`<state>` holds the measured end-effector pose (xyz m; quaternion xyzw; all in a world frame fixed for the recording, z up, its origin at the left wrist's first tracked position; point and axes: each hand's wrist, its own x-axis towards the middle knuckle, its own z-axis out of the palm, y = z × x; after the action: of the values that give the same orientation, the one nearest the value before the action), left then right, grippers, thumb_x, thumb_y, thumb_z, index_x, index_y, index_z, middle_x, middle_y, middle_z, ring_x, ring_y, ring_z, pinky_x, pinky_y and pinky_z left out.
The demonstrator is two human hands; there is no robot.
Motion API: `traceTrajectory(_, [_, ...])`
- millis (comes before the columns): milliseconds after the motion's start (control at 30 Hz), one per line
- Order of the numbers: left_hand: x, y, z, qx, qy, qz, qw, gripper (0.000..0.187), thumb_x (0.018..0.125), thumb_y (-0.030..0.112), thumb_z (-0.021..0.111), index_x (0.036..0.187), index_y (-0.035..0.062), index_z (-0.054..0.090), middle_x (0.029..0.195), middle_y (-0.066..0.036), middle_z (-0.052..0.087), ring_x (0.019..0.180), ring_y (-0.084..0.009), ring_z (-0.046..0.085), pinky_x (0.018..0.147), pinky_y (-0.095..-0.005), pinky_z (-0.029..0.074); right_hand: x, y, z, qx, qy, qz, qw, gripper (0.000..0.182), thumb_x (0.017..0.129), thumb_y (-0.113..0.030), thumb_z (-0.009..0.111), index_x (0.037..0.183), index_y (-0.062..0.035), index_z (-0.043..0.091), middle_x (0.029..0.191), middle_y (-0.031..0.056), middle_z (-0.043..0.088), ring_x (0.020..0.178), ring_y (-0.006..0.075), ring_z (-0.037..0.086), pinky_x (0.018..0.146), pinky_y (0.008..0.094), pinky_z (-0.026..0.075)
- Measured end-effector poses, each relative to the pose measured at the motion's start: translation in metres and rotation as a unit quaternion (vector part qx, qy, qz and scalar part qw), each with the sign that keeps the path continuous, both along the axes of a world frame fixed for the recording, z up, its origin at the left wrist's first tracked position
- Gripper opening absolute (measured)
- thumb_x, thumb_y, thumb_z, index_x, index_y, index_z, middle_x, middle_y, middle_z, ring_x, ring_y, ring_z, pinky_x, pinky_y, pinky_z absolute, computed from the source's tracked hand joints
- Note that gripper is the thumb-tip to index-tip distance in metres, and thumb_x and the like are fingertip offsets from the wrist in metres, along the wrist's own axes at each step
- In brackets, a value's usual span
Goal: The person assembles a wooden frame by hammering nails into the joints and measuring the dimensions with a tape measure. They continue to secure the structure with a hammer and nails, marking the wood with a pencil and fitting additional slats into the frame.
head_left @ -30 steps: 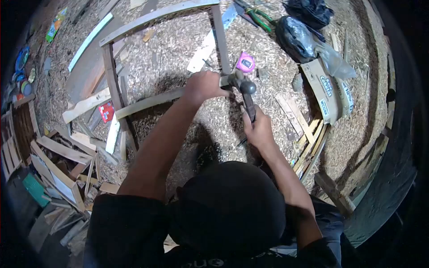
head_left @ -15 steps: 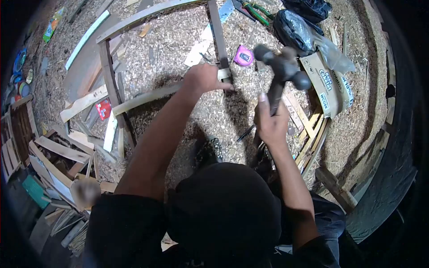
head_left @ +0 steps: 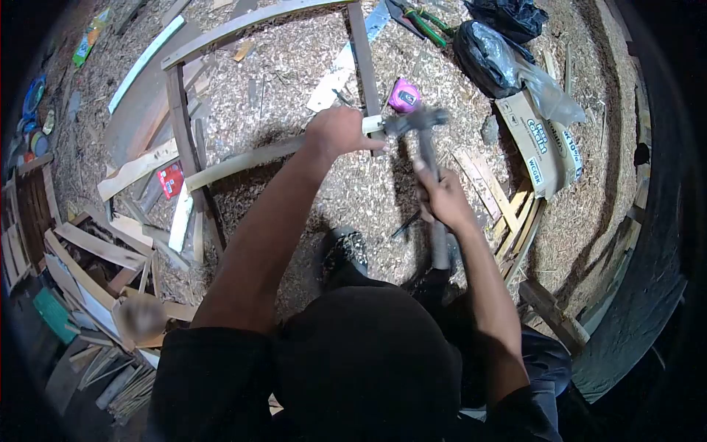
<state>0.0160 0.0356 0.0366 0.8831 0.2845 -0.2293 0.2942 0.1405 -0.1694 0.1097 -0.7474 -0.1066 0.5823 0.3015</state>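
My right hand [head_left: 445, 200] is wrapped round the handle of a hammer [head_left: 427, 136], whose blurred head lies at the right end of a pale wooden strip [head_left: 247, 161]. My left hand [head_left: 337, 132] grips this strip near that end, thumb pointing right. The strip crosses between two dark side pieces of a wooden frame [head_left: 363, 55]. Just above the hammer head, a pink tape measure [head_left: 404, 96] lies on the shavings. Whether a nail is under the hammer cannot be made out.
Green-handled pliers [head_left: 431, 28] and a black plastic bag [head_left: 482, 59] lie at the top. A cardboard box [head_left: 537, 140] is at the right, near loose wood strips [head_left: 497, 191]. More wood scraps [head_left: 103, 247] are piled at the left.
The hammer has swung down and left from its raised position to the strip's end. My left hand has barely moved and still holds the strip.
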Motion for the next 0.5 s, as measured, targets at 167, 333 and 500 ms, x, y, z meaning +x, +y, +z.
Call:
traceTrajectory(167, [0.003,0.002,0.003,-0.009,0.037,0.001,0.999,0.081,0.066,0.078,0.07,0.094,0.0024,0.074,0.09,-0.018,0.072,0.088,-0.0327,0.072,0.082,-0.0435,0.057,-0.01,0.009,0.007,0.037,-0.085,0.081,0.992,0.047,0.099,-0.046,0.056,0.069,-0.0118,0.047,0.054,-0.0029,0.044,0.046,0.0086,0.043,0.044,0.027,0.034])
traceTrajectory(333, [0.003,0.001,0.003,-0.006,0.033,0.008,0.999,0.084,0.064,0.082,0.068,0.093,0.0034,0.074,0.089,-0.018,0.072,0.086,-0.0331,0.072,0.08,-0.0438,0.057,-0.017,0.027,0.013,0.054,0.011,-0.124,0.991,0.045,0.099,-0.047,0.055,0.072,-0.0138,0.043,0.057,-0.003,0.045,0.04,0.0094,0.042,0.038,0.0279,0.036])
traceTrajectory(500, [0.002,0.0,-0.005,-0.014,0.031,0.01,0.999,0.084,0.064,0.081,0.069,0.093,0.0025,0.074,0.089,-0.019,0.072,0.085,-0.0337,0.072,0.079,-0.0439,0.057,0.01,0.031,0.017,-0.006,-0.049,0.07,0.996,0.044,0.098,-0.049,0.056,0.076,-0.0131,0.044,0.057,-0.0022,0.046,0.041,0.0092,0.046,0.038,0.0266,0.039])
